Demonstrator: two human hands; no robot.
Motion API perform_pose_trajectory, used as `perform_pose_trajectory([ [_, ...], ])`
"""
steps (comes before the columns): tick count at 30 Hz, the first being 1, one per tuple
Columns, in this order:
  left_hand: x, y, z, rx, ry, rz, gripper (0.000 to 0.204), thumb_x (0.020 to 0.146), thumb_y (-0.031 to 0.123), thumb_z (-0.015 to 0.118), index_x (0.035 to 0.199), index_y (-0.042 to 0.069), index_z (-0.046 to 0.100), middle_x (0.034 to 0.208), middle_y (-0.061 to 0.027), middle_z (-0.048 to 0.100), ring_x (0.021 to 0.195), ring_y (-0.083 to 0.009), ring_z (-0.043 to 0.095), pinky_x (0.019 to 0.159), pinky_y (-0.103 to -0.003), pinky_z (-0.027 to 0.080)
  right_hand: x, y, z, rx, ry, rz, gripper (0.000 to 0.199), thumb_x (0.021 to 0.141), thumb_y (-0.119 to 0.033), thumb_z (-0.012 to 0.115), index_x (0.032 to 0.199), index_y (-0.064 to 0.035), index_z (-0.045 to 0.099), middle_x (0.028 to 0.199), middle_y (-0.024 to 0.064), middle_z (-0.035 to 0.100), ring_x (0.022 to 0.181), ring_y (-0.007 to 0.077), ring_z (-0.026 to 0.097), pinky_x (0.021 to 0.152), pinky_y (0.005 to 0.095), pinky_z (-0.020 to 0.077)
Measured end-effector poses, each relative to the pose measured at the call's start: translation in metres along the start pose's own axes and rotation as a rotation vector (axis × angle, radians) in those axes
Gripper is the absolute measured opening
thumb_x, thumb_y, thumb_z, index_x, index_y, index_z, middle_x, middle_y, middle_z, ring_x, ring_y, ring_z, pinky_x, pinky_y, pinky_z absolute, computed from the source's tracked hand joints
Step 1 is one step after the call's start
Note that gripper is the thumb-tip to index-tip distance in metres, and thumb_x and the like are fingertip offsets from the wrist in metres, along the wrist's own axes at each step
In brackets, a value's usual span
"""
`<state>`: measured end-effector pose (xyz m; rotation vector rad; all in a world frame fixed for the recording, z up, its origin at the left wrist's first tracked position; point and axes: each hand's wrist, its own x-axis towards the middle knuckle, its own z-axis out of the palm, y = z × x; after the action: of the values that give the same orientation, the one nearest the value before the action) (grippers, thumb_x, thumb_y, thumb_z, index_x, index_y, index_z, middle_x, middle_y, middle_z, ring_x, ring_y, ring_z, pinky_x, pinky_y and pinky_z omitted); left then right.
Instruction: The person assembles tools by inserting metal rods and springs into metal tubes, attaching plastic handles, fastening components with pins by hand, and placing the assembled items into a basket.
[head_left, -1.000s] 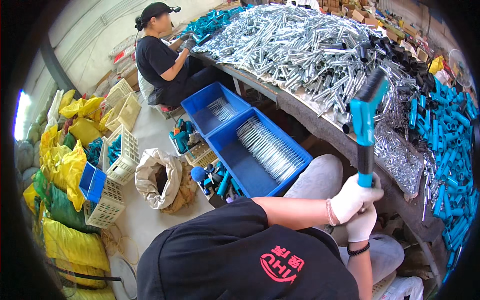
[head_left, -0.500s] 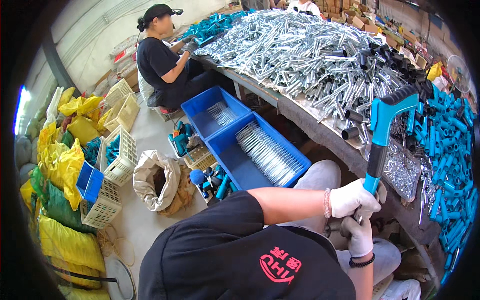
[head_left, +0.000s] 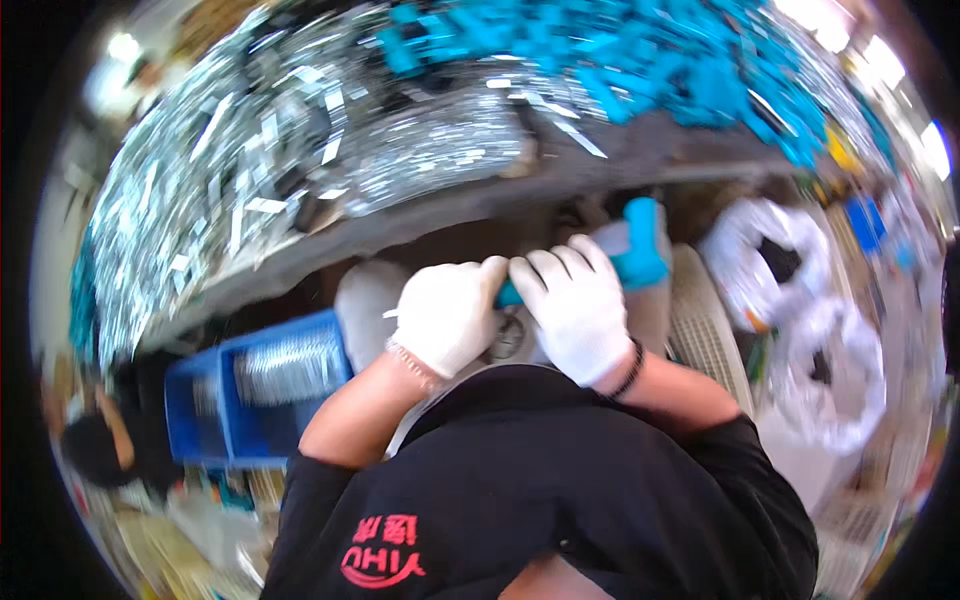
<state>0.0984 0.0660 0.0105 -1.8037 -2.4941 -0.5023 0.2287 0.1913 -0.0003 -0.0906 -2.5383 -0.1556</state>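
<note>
Both my hands wear white gloves and are close together in front of my chest. My left hand (head_left: 445,318) is closed around the inner end of a teal L-shaped handle (head_left: 642,262). Right beside it, my right hand (head_left: 580,312) wraps the same handle near its bend. The bent end sticks out past my right hand and points away from me. A short teal stretch shows between the two hands; the rest is hidden by the gloves. The picture is blurred by motion.
Ahead stands a workbench (head_left: 400,232) heaped with silvery metal tubes (head_left: 270,125) and teal handles (head_left: 660,60). Blue bins (head_left: 285,447) with metal rods sit at left, near a seated person (head_left: 95,440). White sacks (head_left: 735,250) and a cream plastic crate (head_left: 705,325) are at right.
My view has swung to the right. The teal handle, upright before, now lies sideways with its bent end to the right, and my hands grip it side by side.
</note>
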Motion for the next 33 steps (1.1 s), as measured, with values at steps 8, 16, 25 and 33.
perform_pose_trajectory([
  [8, -0.013, 0.049, -0.063, -0.193, 0.529, 0.785, 0.042, 0.06, 0.016, 0.077, 0.101, 0.019, 0.069, 0.105, -0.0084, 0.061, 0.096, -0.0302, 0.061, 0.093, -0.055, 0.045, -0.116, 0.108, -0.049, 0.283, 0.362, 0.775, 0.034, 0.084, -0.007, 0.065, 0.117, -0.0026, 0.059, 0.1, 0.0187, 0.064, 0.091, 0.0327, 0.065, 0.081, 0.0403, 0.0517],
  [16, -0.017, -0.009, 0.007, -0.57, 0.25, 0.164, 0.043, 0.076, -0.01, 0.059, 0.118, -0.002, 0.061, 0.124, -0.0165, 0.057, 0.111, -0.0279, 0.057, 0.099, -0.038, 0.046, -0.212, 0.221, -0.047, 0.944, 0.761, 1.465, 0.016, 0.092, -0.021, 0.066, 0.098, -0.0089, 0.058, 0.07, 0.0024, 0.057, 0.056, 0.0134, 0.056, 0.051, 0.0297, 0.0461],
  [25, -0.013, -0.008, 0.013, -0.873, 0.17, -0.041, 0.049, 0.078, -0.01, 0.056, 0.127, -0.003, 0.057, 0.132, -0.0132, 0.05, 0.114, -0.0216, 0.054, 0.101, -0.035, 0.044, -0.118, 0.235, 0.109, 1.576, 0.7, 1.599, 0.02, 0.087, -0.012, 0.067, 0.099, -0.0097, 0.051, 0.067, 0.0076, 0.057, 0.053, 0.0251, 0.06, 0.047, 0.0446, 0.0537],
  [33, -0.021, -0.009, -0.012, -0.793, 0.069, 0.058, 0.031, 0.083, 0.001, 0.06, 0.114, -0.004, 0.062, 0.116, -0.0157, 0.06, 0.107, -0.0243, 0.059, 0.097, -0.035, 0.046, -0.078, 0.127, 0.009, 1.574, 0.751, 1.21, 0.018, 0.091, -0.008, 0.06, 0.101, -0.0062, 0.046, 0.069, 0.0077, 0.057, 0.051, 0.0204, 0.059, 0.048, 0.0358, 0.0525],
])
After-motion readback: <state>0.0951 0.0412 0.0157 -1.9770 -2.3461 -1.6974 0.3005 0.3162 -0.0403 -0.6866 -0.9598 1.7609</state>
